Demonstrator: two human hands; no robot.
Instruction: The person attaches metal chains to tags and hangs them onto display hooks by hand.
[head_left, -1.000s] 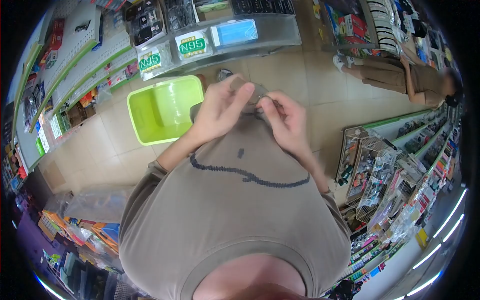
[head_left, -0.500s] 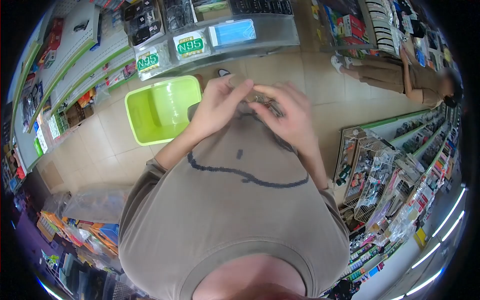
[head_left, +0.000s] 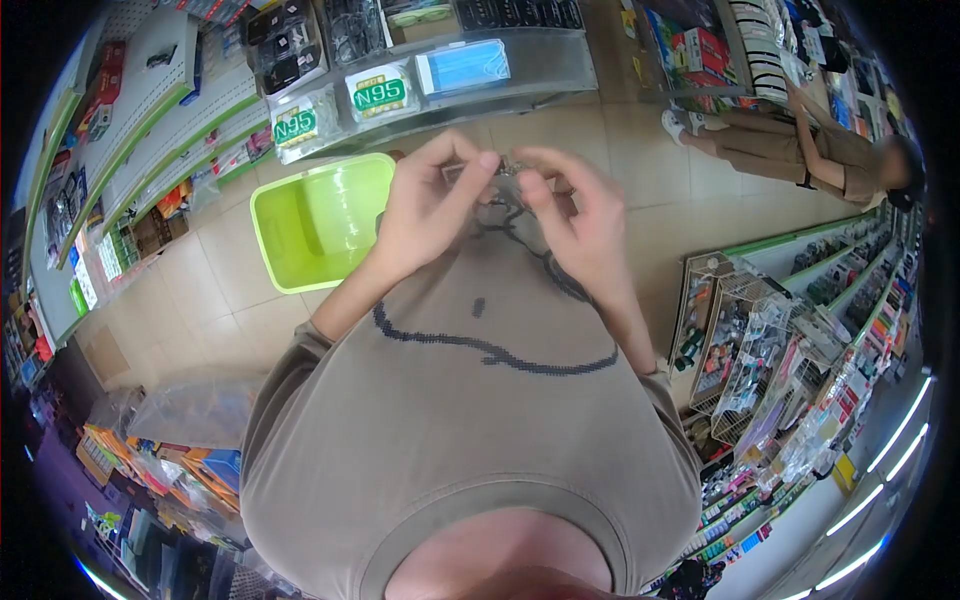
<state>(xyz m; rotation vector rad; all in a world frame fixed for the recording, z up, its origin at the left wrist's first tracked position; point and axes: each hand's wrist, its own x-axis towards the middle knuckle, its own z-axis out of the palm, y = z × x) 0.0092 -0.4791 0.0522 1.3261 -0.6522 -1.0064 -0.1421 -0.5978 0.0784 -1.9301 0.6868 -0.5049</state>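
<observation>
In front of my chest, my left hand (head_left: 432, 205) is closed, its thumb and forefinger pinched at the left side of a small, dark, metallic-looking piece (head_left: 507, 169). From the other side, my right hand (head_left: 575, 212) grips the same piece with its thumb and curled fingers. Fingers cover much of it, and its exact kind is too small to make out. Below and behind the hands hangs my grey-brown shirt (head_left: 500, 430) with a dark stitched line.
A lime-green plastic tub (head_left: 322, 222) stands on the tiled floor left of my hands. Ahead is a shelf (head_left: 540, 75) with N95 mask packs (head_left: 380, 91) and a blue mask pack (head_left: 465, 66). Wire baskets (head_left: 735, 340) stand at right. Another person (head_left: 780, 150) stands at upper right.
My hands have shifted slightly upward and their fingers have turned, so the small piece now shows between the fingertips. The other person's arm has moved a little.
</observation>
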